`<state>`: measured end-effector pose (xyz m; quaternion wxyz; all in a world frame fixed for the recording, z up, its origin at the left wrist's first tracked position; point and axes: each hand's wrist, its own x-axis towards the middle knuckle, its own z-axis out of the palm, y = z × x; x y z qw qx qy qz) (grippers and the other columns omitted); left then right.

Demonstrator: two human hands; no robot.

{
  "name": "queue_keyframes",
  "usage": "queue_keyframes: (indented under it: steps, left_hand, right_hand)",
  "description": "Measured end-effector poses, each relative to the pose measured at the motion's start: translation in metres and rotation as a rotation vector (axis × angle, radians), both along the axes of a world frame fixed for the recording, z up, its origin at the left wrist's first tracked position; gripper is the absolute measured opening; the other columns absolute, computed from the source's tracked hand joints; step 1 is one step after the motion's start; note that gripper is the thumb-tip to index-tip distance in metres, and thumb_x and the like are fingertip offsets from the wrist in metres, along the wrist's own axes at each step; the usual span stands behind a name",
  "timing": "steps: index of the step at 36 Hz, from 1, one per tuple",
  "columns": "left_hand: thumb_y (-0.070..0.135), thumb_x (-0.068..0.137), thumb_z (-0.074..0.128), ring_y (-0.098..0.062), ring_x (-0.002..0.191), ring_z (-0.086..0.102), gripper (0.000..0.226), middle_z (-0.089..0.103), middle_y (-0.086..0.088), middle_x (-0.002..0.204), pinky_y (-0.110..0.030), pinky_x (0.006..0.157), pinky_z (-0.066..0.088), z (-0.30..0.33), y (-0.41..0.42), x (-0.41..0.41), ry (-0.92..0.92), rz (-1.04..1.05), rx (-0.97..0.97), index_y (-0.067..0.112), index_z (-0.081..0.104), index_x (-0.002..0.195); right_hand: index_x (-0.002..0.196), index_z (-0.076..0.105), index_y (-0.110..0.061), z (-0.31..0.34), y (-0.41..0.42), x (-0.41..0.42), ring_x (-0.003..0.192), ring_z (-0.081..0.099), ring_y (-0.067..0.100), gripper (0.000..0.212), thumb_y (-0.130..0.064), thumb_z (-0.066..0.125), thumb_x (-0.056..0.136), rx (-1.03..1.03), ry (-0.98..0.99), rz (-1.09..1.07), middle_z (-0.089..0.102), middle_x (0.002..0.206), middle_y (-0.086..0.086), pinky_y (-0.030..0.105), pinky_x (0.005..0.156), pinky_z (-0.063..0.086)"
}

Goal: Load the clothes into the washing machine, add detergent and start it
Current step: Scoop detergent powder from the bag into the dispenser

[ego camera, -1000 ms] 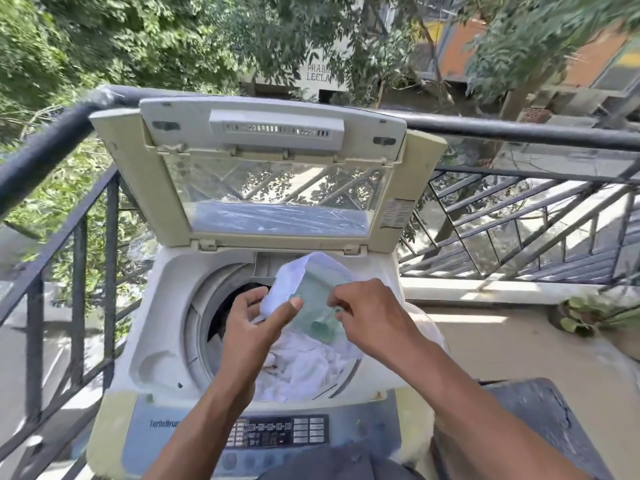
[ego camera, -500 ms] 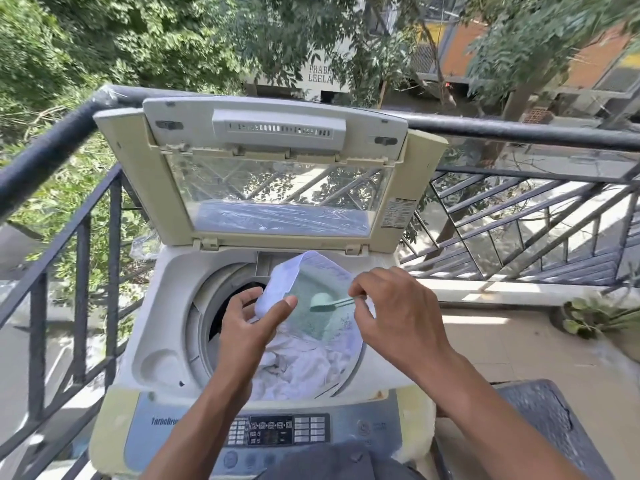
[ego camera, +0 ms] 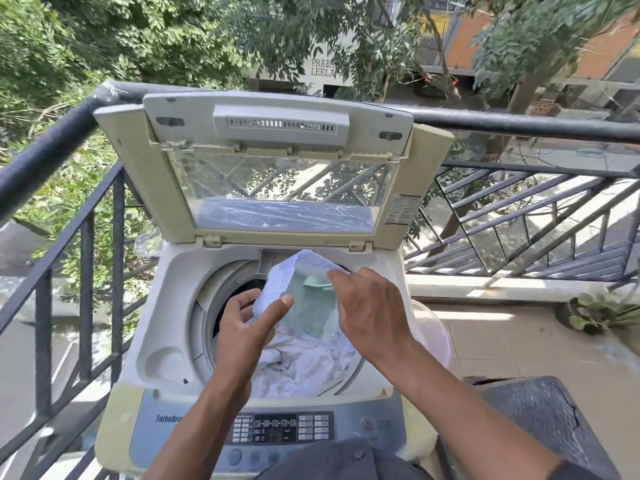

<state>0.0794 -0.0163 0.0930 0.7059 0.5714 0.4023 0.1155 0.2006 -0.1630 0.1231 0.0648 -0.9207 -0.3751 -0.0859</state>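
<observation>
Pale green plastic scoop, a second ago sunk low in the green detergent powder near the front of the translucent white plastic container, now lifted to the far end of the tub, bowl showing above the powder. Right hand, earlier curled low over the tub's near right corner, now raised and drawn back, fingertips pinching the scoop's handle at the right rim. Container tipped a little more open toward the camera, more powder exposed. Left hand shifted slightly, thumb pressed on the near rim.
</observation>
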Motion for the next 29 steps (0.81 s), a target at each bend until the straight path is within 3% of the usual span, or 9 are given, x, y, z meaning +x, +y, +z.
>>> queue_keyframes:
  steps: [5, 9, 13, 20, 26, 28, 29]
  left_hand:
    - [0.065, 0.045, 0.086, -0.026, 0.104, 0.073, 0.088, 0.072, -0.003, 0.117, -0.045, 0.099, 0.059, 0.001, 0.002, 0.000, 0.002, 0.016, 0.005, 0.030, 0.062, 0.121]
    - [0.063, 0.043, 0.085, -0.019, 0.089, 0.069, 0.095, 0.071, -0.001, 0.109, -0.039, 0.094, 0.058, 0.003, 0.006, -0.002, -0.021, 0.068, -0.011, 0.024, 0.062, 0.126]
    - [0.062, 0.043, 0.084, -0.017, 0.086, 0.067, 0.092, 0.071, 0.000, 0.105, -0.040, 0.095, 0.058, 0.004, 0.007, -0.003, -0.035, 0.087, -0.018, 0.023, 0.062, 0.124]
    - [0.063, 0.044, 0.085, -0.020, 0.099, 0.071, 0.097, 0.070, -0.001, 0.110, -0.042, 0.097, 0.058, 0.002, 0.005, -0.006, -0.016, 0.089, 0.010, 0.023, 0.060, 0.128]
    - [0.063, 0.043, 0.085, -0.019, 0.094, 0.069, 0.095, 0.071, -0.001, 0.106, -0.046, 0.098, 0.057, 0.006, 0.002, -0.005, -0.021, 0.086, 0.032, 0.022, 0.061, 0.126]
    - [0.062, 0.044, 0.085, -0.020, 0.097, 0.070, 0.096, 0.071, -0.002, 0.109, -0.046, 0.099, 0.057, 0.005, 0.002, -0.006, -0.023, 0.088, 0.036, 0.022, 0.060, 0.128]
    - [0.062, 0.045, 0.085, -0.020, 0.098, 0.070, 0.095, 0.071, -0.002, 0.110, -0.046, 0.100, 0.057, 0.004, 0.002, -0.007, -0.023, 0.088, 0.036, 0.022, 0.061, 0.128]
  right_hand:
    - [0.060, 0.041, -0.019, -0.010, 0.006, 0.001, 0.050, 0.029, 0.022, 0.041, 0.013, 0.060, 0.044, -0.015, 0.043, 0.084, 0.045, 0.046, -0.001, 0.025, 0.047, 0.014]
    - [0.057, 0.031, -0.018, -0.016, 0.002, 0.000, 0.050, 0.027, 0.021, 0.032, 0.010, 0.039, 0.043, 0.013, 0.138, 0.152, 0.028, 0.045, -0.002, 0.024, 0.047, 0.006]
    - [0.055, 0.035, -0.016, -0.021, -0.003, -0.004, 0.051, 0.033, 0.023, 0.029, 0.007, 0.047, 0.042, -0.008, 0.175, 0.179, 0.033, 0.044, -0.001, 0.027, 0.044, 0.014]
    - [0.056, 0.041, -0.019, -0.003, 0.006, 0.000, 0.050, 0.030, 0.021, 0.039, 0.013, 0.062, 0.049, 0.009, 0.026, 0.083, 0.044, 0.046, 0.001, 0.026, 0.050, 0.020]
    - [0.059, 0.031, -0.021, -0.017, 0.006, -0.008, 0.047, 0.027, 0.023, 0.045, 0.004, 0.068, 0.057, 0.008, 0.137, 0.093, 0.030, 0.044, 0.001, 0.025, 0.043, 0.022]
    - [0.055, 0.035, -0.019, -0.016, 0.005, -0.013, 0.045, 0.025, 0.022, 0.040, 0.001, 0.070, 0.054, 0.061, 0.178, 0.091, 0.017, 0.047, -0.004, 0.023, 0.042, 0.018]
    - [0.054, 0.041, -0.017, -0.015, 0.006, -0.016, 0.044, 0.027, 0.023, 0.032, -0.001, 0.069, 0.055, 0.069, 0.204, 0.080, 0.019, 0.047, -0.003, 0.023, 0.042, 0.020]
